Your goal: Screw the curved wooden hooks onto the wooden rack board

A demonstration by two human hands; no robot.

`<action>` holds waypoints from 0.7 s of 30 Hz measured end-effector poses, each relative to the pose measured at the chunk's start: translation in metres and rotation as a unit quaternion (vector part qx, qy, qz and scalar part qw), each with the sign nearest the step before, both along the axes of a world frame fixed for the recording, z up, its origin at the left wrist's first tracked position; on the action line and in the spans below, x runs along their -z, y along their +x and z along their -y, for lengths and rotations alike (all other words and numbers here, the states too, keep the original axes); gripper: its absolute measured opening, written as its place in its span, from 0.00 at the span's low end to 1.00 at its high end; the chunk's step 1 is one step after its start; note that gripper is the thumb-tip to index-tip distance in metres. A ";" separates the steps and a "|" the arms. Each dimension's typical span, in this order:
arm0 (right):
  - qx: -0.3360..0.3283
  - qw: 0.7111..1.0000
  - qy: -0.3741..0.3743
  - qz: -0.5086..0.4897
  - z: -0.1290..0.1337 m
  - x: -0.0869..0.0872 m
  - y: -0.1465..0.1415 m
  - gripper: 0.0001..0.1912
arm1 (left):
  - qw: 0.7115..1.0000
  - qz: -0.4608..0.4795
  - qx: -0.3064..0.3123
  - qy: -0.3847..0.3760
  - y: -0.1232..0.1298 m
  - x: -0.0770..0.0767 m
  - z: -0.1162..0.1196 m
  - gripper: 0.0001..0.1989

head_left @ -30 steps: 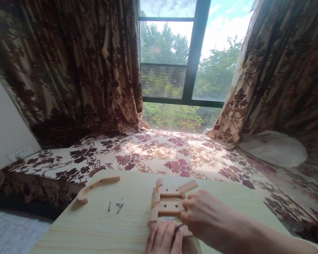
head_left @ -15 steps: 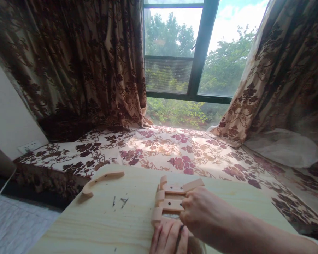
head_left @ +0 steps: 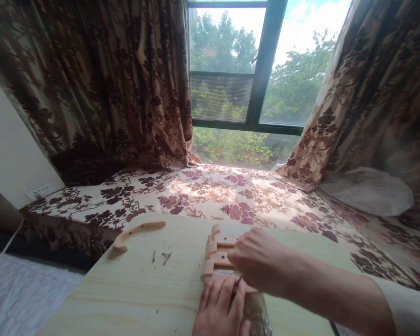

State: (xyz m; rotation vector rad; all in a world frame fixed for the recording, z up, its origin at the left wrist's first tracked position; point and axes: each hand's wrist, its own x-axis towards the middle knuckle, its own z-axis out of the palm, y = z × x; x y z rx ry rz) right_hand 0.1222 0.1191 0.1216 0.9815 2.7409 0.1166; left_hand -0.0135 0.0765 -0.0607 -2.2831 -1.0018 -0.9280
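Slatted pale-wood frame (head_left: 219,258) sits inside the light wooden tabletop's (head_left: 126,289) far edge; dark spots mark two slats. Curved pale-wood piece (head_left: 143,227) unattached, far-left corner. My left hand (head_left: 217,305) spreads slightly, grip unclear; right hand (head_left: 257,256) curls, contents hidden.

Right hand (head_left: 249,255): curled shut, knuckles up.
Right forearm (head_left: 311,282): slanting across surface's (head_left: 133,298) right side.
Left hand (head_left: 219,305): near edge, palm down.
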 end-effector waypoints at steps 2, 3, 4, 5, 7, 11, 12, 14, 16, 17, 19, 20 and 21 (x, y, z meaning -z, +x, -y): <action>0.012 1.000 -0.004 0.012 0.004 -0.009 0.003 0.04 | 1.000 0.004 -0.007 -0.014 0.002 -0.002 0.002 0.16; 0.017 1.000 -0.007 0.017 0.006 -0.013 0.004 0.04 | 1.000 0.006 -0.009 -0.019 0.003 -0.002 0.003 0.16; 0.020 1.000 -0.009 0.017 0.008 -0.016 0.007 0.06 | 1.000 0.008 -0.011 -0.024 0.004 -0.003 0.004 0.16; 0.022 1.000 -0.011 0.011 0.010 -0.019 0.009 0.07 | 1.000 0.010 -0.013 -0.027 0.005 -0.003 0.005 0.17; 0.016 1.000 -0.012 -0.022 0.012 -0.020 0.012 0.08 | 0.999 0.016 -0.017 -0.029 0.006 -0.001 0.006 0.17; -0.027 0.992 -0.050 -0.113 0.012 -0.011 0.017 0.10 | 0.999 0.040 -0.031 -0.012 0.011 0.005 0.005 0.18; -0.029 0.990 -0.056 -0.128 0.012 -0.008 0.018 0.10 | 0.998 0.043 -0.034 -0.007 0.011 0.005 0.005 0.18; -0.016 0.988 -0.048 -0.143 0.011 -0.001 0.020 0.10 | 0.999 0.037 -0.033 -0.002 0.011 0.005 0.004 0.18; 0.000 0.990 -0.022 -0.138 0.011 0.003 0.024 0.08 | 1.000 0.020 -0.024 0.001 0.008 0.002 0.003 0.18; 0.007 0.992 -0.009 -0.126 0.011 0.004 0.025 0.07 | 1.000 0.010 -0.019 0.001 0.006 0.000 0.003 0.18; 0.014 0.995 0.006 -0.096 0.012 0.004 0.027 0.06 | 1.000 -0.008 -0.010 0.000 0.003 -0.004 0.002 0.19; 0.014 0.996 0.009 -0.084 0.013 0.003 0.027 0.06 | 1.000 -0.013 -0.007 0.000 0.001 -0.006 0.002 0.19; 0.014 0.997 0.010 -0.076 0.013 0.002 0.027 0.06 | 1.000 -0.018 -0.005 0.000 0.000 -0.007 0.002 0.19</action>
